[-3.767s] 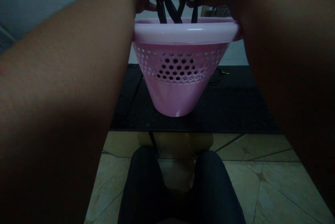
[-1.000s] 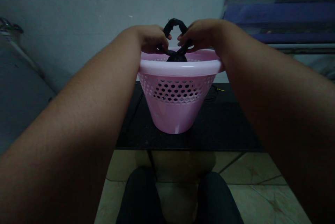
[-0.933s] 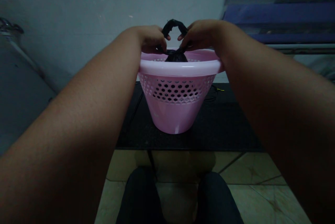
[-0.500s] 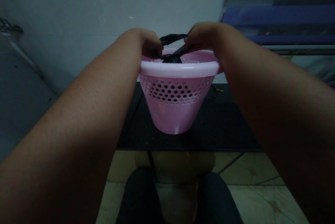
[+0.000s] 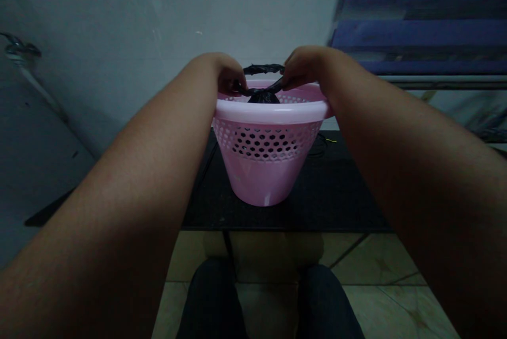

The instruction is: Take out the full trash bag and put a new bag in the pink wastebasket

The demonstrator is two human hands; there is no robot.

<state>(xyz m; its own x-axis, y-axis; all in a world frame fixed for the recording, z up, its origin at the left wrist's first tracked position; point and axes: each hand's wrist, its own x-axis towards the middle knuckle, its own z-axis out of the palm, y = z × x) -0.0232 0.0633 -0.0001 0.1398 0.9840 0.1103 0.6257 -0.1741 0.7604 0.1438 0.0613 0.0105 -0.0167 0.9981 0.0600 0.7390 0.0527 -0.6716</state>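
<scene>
A pink plastic basket [image 5: 263,178] with a band of holes below its rim stands upright on a black table [image 5: 332,196]. Inside its mouth shows the gathered top of a black plastic bag [image 5: 264,97]; the rest of the bag is hidden by the basket wall. My left hand [image 5: 232,76] is closed on one twisted end of the bag at the left of the rim. Over the right side, my right hand [image 5: 301,68] pinches the other end. A strip of the bag stretches between both hands above the gathered part, where the ends cross.
Thin dark cables [image 5: 321,144], one with a yellow tip, lie on the table behind the basket at right. A pale wall [image 5: 253,17] rises behind. Blue panels [image 5: 420,33] stand at upper right, and a metal tap-like fitting [image 5: 21,51] is at left.
The crossed bag ends have been drawn tighter, and the gathered top now looks rounder and knotted. Both hands keep their hold. The view has tilted slightly upward.
</scene>
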